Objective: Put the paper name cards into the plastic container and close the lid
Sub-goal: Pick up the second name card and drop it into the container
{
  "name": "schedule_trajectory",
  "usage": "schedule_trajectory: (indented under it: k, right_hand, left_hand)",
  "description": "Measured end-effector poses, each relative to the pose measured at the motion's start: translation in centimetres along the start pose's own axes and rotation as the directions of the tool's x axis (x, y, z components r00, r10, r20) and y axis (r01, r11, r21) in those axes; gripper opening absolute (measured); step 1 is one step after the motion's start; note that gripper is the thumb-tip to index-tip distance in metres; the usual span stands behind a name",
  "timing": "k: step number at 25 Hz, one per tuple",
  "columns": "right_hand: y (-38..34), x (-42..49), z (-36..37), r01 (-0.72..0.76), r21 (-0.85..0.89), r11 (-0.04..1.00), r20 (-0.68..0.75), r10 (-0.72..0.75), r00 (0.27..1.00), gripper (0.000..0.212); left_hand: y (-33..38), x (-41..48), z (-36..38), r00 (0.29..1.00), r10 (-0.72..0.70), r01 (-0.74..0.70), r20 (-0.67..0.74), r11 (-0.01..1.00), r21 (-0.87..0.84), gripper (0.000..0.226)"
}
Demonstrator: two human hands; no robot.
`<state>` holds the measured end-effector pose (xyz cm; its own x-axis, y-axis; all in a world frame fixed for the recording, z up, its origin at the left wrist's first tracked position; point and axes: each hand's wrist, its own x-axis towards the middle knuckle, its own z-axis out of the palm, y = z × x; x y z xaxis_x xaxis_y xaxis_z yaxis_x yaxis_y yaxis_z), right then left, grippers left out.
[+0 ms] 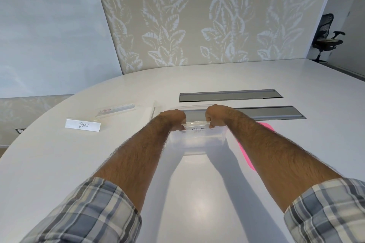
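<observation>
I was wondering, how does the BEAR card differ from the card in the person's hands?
The BEAR card stands untouched on the table, left of the container; the held card is pinched at its ends by the left hand and right hand at the container's top. BEAR reads clearly; the held card's writing is blurred. Both are white with dark handwriting.

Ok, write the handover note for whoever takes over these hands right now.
Left hand and right hand: each grips an end of one name card at the open plastic container's mouth.
Pink lid: off, on the table right of the container.
BEAR card and a second card behind it: on the table, left.
Done: nothing surely inside yet.
Left: drop this card in, add the two, close lid.
</observation>
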<state>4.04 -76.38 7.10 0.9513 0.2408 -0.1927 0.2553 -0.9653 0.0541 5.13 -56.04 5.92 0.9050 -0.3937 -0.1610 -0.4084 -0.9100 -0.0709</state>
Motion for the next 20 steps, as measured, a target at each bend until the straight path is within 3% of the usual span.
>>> schedule_trajectory:
  k: [5, 8, 10, 12, 20]
  right_hand:
    - [-0.4, 0.7, 0.3, 0.052, -0.055, 0.997, 0.052, -0.049, 0.997, 0.026]
    - [-0.4, 0.8, 0.6, 0.073, -0.093, 0.993, 0.076, -0.066, 0.995, 0.007]
    - [-0.2, 0.9, 0.9, 0.066, -0.093, 0.993, 0.079, -0.059, 0.995, 0.019]
    - [-0.1, 0.9, 1.2, 0.065, -0.071, 0.995, 0.073, -0.06, 0.996, 0.011]
    - [0.4, 1.4, 1.9, 0.053, 0.011, 0.999, 0.117, -0.054, 0.992, 0.024]
  left_hand:
    - [0.2, 0.8, 0.1, 0.996, 0.022, -0.021, 0.082, 1.0, -0.011, 0.032]
    - [0.4, 1.5, 0.3, 0.99, 0.033, -0.031, 0.139, 0.999, -0.02, 0.036]
    - [0.6, 1.9, 0.5, 0.986, 0.047, -0.043, 0.162, 0.999, -0.027, 0.036]
    - [0.7, 2.3, 0.6, 0.983, 0.053, -0.048, 0.174, 0.998, -0.033, 0.035]
    - [1.3, 3.5, 1.4, 0.972, 0.022, -0.014, 0.235, 0.999, -0.034, 0.034]
